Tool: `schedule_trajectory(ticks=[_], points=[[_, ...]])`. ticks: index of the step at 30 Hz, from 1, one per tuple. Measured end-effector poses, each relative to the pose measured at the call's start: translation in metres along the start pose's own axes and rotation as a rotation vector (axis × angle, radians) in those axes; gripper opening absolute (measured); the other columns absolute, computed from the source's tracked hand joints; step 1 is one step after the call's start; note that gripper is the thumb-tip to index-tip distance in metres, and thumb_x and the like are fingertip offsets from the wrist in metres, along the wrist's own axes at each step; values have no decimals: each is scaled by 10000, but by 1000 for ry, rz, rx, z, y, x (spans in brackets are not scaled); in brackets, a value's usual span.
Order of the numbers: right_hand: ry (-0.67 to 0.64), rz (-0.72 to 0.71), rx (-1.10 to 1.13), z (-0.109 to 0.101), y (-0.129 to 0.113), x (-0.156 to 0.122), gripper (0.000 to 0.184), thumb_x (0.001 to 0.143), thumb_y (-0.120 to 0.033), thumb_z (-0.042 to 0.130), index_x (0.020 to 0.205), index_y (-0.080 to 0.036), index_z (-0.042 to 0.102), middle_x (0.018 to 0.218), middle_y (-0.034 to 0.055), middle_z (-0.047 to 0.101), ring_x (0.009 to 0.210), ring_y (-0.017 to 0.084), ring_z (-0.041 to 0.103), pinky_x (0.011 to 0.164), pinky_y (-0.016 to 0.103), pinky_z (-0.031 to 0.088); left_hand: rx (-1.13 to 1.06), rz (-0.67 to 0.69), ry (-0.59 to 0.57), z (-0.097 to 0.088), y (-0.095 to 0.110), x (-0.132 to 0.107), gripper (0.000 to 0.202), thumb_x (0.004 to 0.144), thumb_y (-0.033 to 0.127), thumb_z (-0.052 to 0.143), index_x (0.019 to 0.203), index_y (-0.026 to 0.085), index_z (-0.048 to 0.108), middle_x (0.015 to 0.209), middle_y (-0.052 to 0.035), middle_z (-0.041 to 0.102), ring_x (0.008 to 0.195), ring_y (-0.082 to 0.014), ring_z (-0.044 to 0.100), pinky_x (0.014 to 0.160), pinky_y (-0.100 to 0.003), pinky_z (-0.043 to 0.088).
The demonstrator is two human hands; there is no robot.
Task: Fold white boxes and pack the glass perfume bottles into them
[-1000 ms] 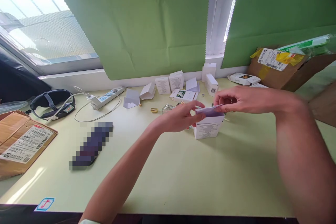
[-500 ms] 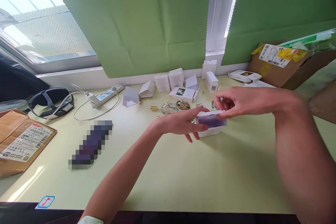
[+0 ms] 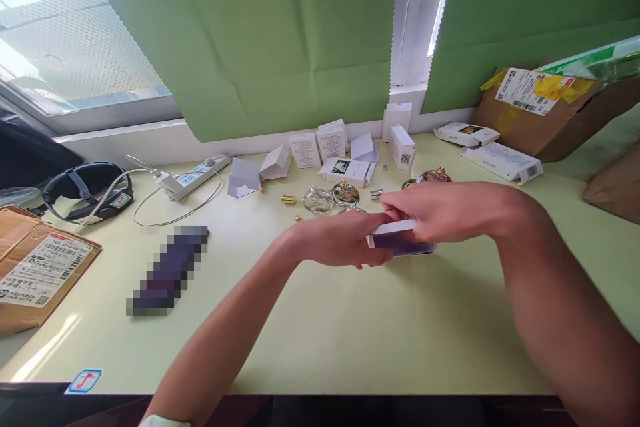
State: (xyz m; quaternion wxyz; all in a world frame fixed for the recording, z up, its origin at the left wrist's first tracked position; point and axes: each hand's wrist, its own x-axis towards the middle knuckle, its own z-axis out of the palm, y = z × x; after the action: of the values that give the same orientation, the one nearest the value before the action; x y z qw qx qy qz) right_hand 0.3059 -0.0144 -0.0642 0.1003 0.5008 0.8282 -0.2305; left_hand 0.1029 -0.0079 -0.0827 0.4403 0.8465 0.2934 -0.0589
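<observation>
A small white cardboard box (image 3: 404,242), its purple-shaded open side turned toward me, is held between both hands over the table. My left hand (image 3: 345,239) grips its left end, the thumb on the near edge and other fingers partly hidden behind it. My right hand (image 3: 445,212) is closed at the box's upper right edge, by the white flap, with most fingertips hidden. Just beyond the hands lie round glass perfume bottles (image 3: 345,193), a clear one (image 3: 318,200) among them, and a gold cap (image 3: 289,200).
Several white boxes (image 3: 304,151) stand or lie along the window sill. A power strip (image 3: 195,177), a black headset (image 3: 90,193) and a parcel (image 3: 45,267) are on the left, near a pixelated dark object (image 3: 167,270). A large carton (image 3: 540,120) stands at back right.
My right hand has moved left and lower over the box, closer to my left hand. The box has tilted, with its open side turned more toward me. The view has shifted slightly.
</observation>
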Motion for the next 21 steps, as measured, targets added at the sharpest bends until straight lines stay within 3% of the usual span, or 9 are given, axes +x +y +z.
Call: schedule_trajectory(ticks=[6,9,14,21], points=[[-32,-2,17,2,0,1,123,759,-280,602,821,-256,499,817,33,619,687,217,536,567,335,297,71,1,26,0,3,0,115,927,298,530,981,199,555,865,-23,709,713,-151,679,590,-244,474],[-42,-1,-9,2,2,4,133,763,-294,597,839,-260,493,838,25,621,711,223,556,572,335,311,5,-29,39,2,1,4,193,940,332,525,1066,190,558,897,-42,718,755,-171,706,617,-262,512],[-64,62,-4,-3,14,11,154,765,-309,606,864,-268,496,854,10,630,749,227,575,578,328,336,-218,-40,65,2,-8,11,347,936,376,538,1245,219,530,1126,-80,670,883,-195,728,674,-289,581],[-129,91,275,-15,39,8,469,734,-663,683,960,-276,546,856,2,657,742,207,614,584,309,422,-381,-79,107,-4,-15,13,475,911,434,585,1340,266,473,1255,-93,582,891,-201,730,722,-326,602]])
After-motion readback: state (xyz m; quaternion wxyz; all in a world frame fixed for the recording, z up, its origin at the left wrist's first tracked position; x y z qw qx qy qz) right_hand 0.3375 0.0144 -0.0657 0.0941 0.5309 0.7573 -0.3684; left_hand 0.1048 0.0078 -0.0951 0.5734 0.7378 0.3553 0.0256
